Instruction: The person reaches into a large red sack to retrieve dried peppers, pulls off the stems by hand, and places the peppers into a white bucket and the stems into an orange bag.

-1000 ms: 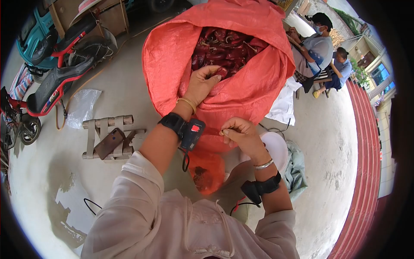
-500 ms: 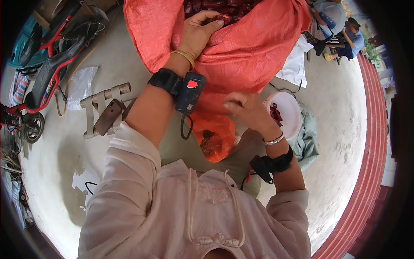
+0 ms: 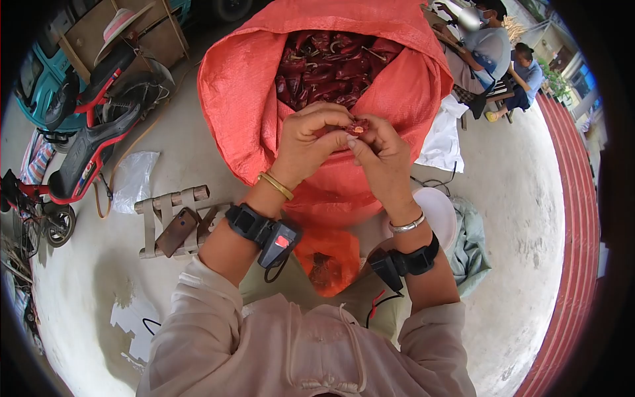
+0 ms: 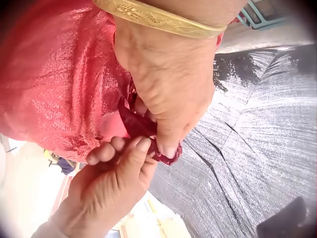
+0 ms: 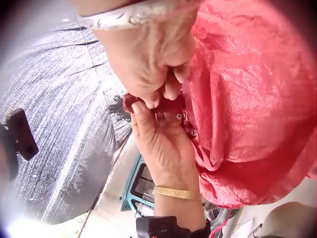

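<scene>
Both hands grasp the same item: a dark red dried pepper (image 3: 358,127), pinched between the fingertips and thumb of the left hand (image 3: 309,140) and of the right hand (image 3: 389,165). The hands meet in front of the near side of a large red sack (image 3: 238,86). Beyond the fingers, the sack's wide mouth shows a mass of similar peppers (image 3: 324,69). A gold-coloured bangle (image 3: 276,186) sits on the left wrist, a silver-coloured one (image 3: 408,223) on the right.

Directly below the hands is a small orange-red bag (image 3: 325,258); its contents cannot be made out. Below and to the right of the right hand stands a white tub (image 3: 438,213), partly covered by the forearm, with a grey-green cloth (image 3: 471,248) against its outer side.

The floor (image 3: 512,264) is pale grey and scuffed. Left of the left hand, a low strap-topped stool (image 3: 151,225) carries a phone (image 3: 177,233); a clear plastic bag (image 3: 135,182) lies just past it. Farther left is a red and black scooter (image 3: 99,149). Well right of the hands, two people (image 3: 481,56) sit near a run of red steps (image 3: 574,198). In the wrist views, a silvery sheet (image 4: 257,124) fills much of the background.
</scene>
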Motion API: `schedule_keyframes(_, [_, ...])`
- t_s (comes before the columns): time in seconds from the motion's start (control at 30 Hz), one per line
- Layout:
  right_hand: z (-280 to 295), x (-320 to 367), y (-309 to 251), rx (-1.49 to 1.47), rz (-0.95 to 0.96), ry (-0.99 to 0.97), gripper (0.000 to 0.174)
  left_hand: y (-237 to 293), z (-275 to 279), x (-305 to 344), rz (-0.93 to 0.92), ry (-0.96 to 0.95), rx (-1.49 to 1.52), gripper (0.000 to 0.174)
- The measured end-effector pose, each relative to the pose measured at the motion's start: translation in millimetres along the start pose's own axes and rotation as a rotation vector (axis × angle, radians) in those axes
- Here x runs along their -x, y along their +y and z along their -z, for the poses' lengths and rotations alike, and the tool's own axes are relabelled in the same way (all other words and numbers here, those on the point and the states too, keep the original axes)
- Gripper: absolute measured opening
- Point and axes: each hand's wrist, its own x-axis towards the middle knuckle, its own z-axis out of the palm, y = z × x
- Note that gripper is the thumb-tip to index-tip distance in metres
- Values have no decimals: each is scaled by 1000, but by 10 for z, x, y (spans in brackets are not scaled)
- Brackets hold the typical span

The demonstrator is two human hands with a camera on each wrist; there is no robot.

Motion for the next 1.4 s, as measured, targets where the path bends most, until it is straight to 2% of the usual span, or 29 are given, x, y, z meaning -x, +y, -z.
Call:
schedule_keyframes(0.07, [124,23,-1,90,36,-41,20,30,-4,1,21,-68,74,19])
schedule_keyframes(0.17, [392,188,-199,61,31,1,9,137,-18,-41,129,22,291,18])
schedule_keyframes(0.23, [613,333,-292,-55,37,158,3,36,148,-158,188,168,11,17])
schedule_keyframes(0.3, [947,514,-286,7,43,221,3,-112,377,-230,315,282,-276,16])
schedule_keyframes(0.37, [1334,696,-17,130,3,267,5,-148,470,-251,276,176,-479,16])
schedule_keyframes(0.43, [1731,878,393,536,-158,274,10,-174,467,-291,190,75,-658,17])
schedule_keyframes(0.5, [1988,1057,817,796,-224,250,14,-207,358,-387,51,-22,-809,17])
schedule_keyframes(0.53, [2018,1092,878,926,-256,238,16,-264,310,-454,64,-55,-828,21])
schedule_keyframes(0.63, [1948,1072,872,853,-310,334,22,-339,112,-619,51,18,-915,26])
schedule_keyframes(0.67, [1898,1019,845,754,-301,337,21,-434,65,-674,-33,-16,-970,30])
schedule_keyframes(0.8, [1494,676,459,529,-106,271,17,-577,-99,-776,43,-16,-1159,30])
schedule_keyframes(0.9, [1083,482,61,373,-16,221,13,-660,-40,-825,107,-130,-1227,23])
schedule_keyframes(1.0, [831,331,-60,327,56,160,11,-562,40,-691,66,-106,-1177,16])
schedule_keyframes(1.13, [568,138,-115,356,139,105,12,-210,155,-391,128,-39,-1013,16])
schedule_keyframes(1.23, [367,-135,29,325,164,124,13,-245,238,-158,223,181,-695,17])
schedule_keyframes(1.27, [311,-234,87,304,160,139,14,-295,262,-106,183,256,-562,19])
schedule_keyframes(1.37, [95,-443,-120,-32,-172,89,17,-334,248,-38,308,295,-245,18])
schedule_keyframes(1.4, [48,-494,-130,-100,-191,86,16,-281,236,-51,383,287,-186,17])
